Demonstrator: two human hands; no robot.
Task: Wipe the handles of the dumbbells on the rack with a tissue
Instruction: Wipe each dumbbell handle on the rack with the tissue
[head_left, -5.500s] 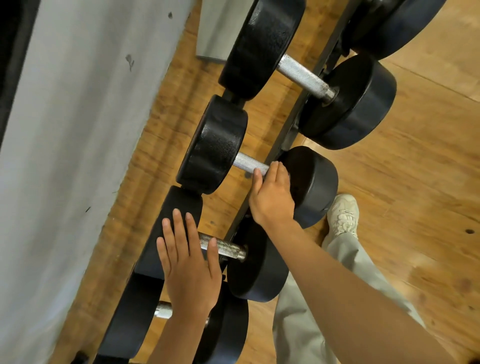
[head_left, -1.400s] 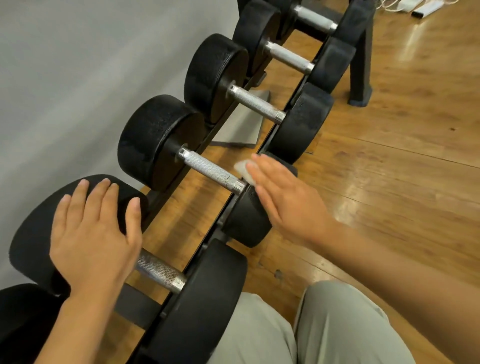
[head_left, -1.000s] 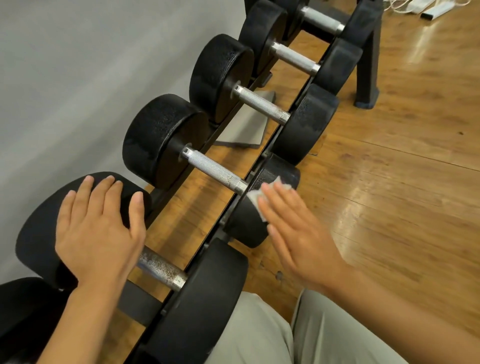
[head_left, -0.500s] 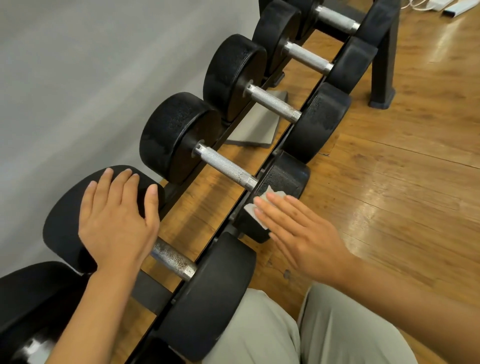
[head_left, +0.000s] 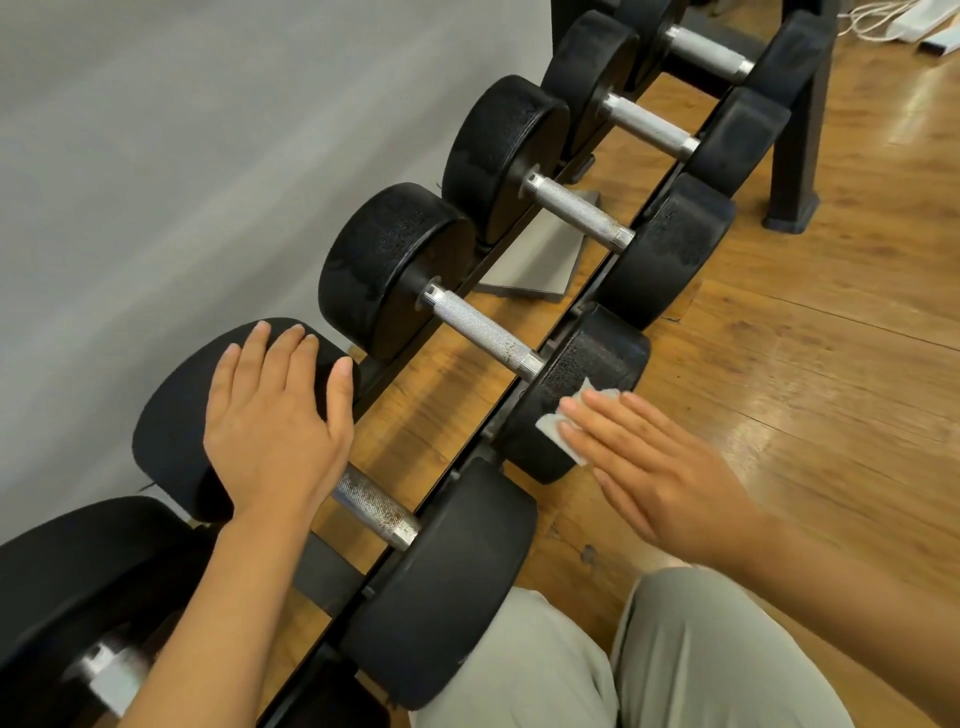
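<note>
Grey wall (head_left: 182, 156), wooden floor (head_left: 831, 389), possibly white cables (head_left: 878, 15).

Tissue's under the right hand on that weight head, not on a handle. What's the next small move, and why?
Probably slide the right hand with the tissue up-left onto the knurled handle beside it and wrap the tissue around. The straight fingers press the tissue on the black weight head, while that handle lies bare. The left hand rests flat on the neighbouring dumbbell's far head.

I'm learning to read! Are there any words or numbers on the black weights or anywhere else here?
None: no text can be read anywhere.
Dumbbells: the black ends show no numbers or brand.
Tissue under the right hand: blank.
White things on the floor, far corner: too small to tell.
</note>
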